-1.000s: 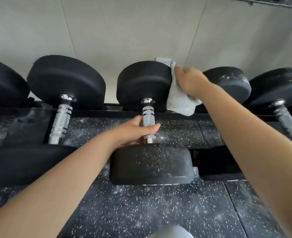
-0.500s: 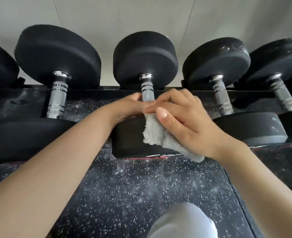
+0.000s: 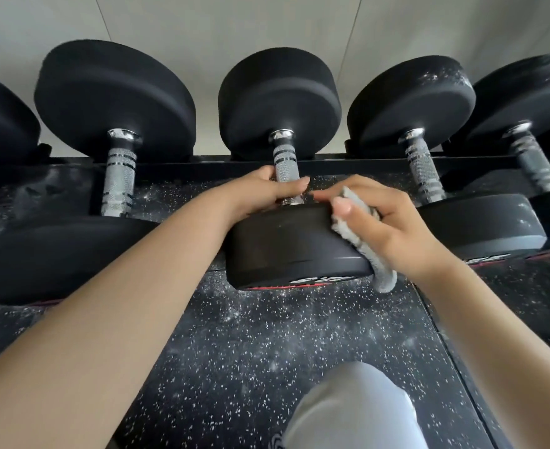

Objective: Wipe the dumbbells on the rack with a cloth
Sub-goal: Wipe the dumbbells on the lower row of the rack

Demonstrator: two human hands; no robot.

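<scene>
Cloth (image 3: 382, 275) at the right side of the middle dumbbell (image 3: 294, 244), on its near head at the rack's front edge

Five dumbbells (image 3: 118, 176) lie side by side across the rack (image 3: 348, 163), the two outermost cut off by the frame; there is one cloth and there are two bare hands. The left hand (image 3: 267, 192) is curled round the lower end of the middle dumbbell's knurled handle (image 3: 286, 170), thumb across the front. The right hand (image 3: 393, 228) is clamped on the pale cloth, thumb on top, pressing it to the right side of the near head, with an end of the cloth hanging below the head. Half a second earlier the cloth and right hand lay over the front middle of that head, touching the left hand; now they sit at its right side, fingertips just beside the left thumb. The left hand's grip on the handle is unchanged
</scene>
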